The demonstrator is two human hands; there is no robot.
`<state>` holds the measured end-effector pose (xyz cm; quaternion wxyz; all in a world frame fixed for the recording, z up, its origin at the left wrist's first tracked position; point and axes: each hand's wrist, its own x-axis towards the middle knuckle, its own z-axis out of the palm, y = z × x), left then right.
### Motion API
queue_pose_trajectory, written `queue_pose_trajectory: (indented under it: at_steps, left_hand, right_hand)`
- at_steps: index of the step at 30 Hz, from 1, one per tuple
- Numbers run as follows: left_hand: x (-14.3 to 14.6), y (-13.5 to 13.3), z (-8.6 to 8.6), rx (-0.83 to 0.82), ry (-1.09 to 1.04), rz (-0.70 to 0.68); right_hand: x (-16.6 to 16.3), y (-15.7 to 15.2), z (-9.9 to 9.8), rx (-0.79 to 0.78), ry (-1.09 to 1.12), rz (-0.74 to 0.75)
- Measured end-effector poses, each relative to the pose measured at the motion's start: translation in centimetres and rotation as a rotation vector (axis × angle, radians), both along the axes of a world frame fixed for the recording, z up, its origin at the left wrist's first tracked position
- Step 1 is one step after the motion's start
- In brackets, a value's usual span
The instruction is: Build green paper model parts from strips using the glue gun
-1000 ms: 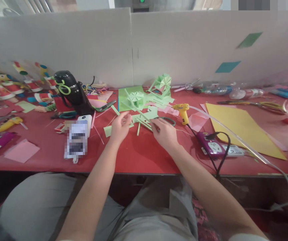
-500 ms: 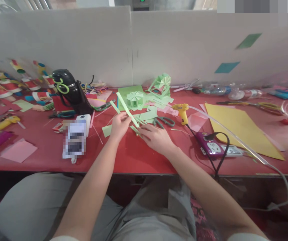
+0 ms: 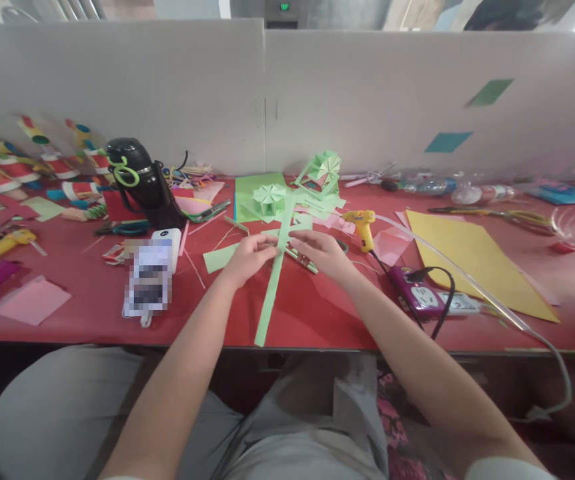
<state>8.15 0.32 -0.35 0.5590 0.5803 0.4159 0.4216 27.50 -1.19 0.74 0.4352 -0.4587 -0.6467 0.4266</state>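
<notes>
The left forearm (image 3: pixel 182 367) and right forearm (image 3: pixel 417 353), both bare, reach forward and slant inward from the lower corners. The left hand (image 3: pixel 254 257) turns inward at the wrist (image 3: pixel 228 281), its fingertips drawn together in a pinch. The right hand (image 3: pixel 321 255) faces it from just beside — fingers slightly curved, thumb side apart from them — while a pale sleeve (image 3: pixel 500 469) shows near the right elbow.

Long green paper strip (image 3: pixel 271 287), straight, lengthwise slant
</notes>
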Motion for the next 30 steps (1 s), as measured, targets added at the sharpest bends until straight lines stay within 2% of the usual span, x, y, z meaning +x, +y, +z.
queue_pose_trajectory:
  at_steps: [4, 7, 11, 14, 16, 23, 28, 30]
  left_hand:
    - [0.7, -0.3, -0.1, -0.043, 0.049, -0.099]
    - [1.2, -0.1, 0.3, -0.108, 0.043, -0.071]
    - [1.8, 1.1, 0.6, -0.159, 0.052, -0.025]
    - [2.2, 2.1, 0.3, -0.168, -0.011, -0.034]
    - [2.4, 2.4, -0.1, -0.158, -0.058, -0.027]
    - [1.9, 2.2, -1.0, -0.056, -0.075, 0.013]
    - [1.8, 2.2, -1.3, 0.111, 0.045, 0.054]
    - [1.9, 2.1, -1.4, 0.121, 0.078, 0.083]
  right_hand:
    - [0.2, 1.4, 0.1, 0.003, -0.028, 0.039]
    - [0.2, 2.2, -0.4, 0.077, -0.045, 0.070]
    - [0.5, 2.5, -1.2, 0.314, -0.121, 0.045]
    - [1.0, 2.5, -1.8, 0.526, -0.203, 0.041]
    - [1.2, 2.6, -2.1, 0.607, -0.224, 0.036]
    - [0.8, 2.6, -2.4, 0.660, -0.227, 0.042]
    - [0.1, 2.0, -1.7, 0.703, -0.234, -0.026]
    - [0.0, 1.9, -1.7, 0.723, -0.228, -0.048]
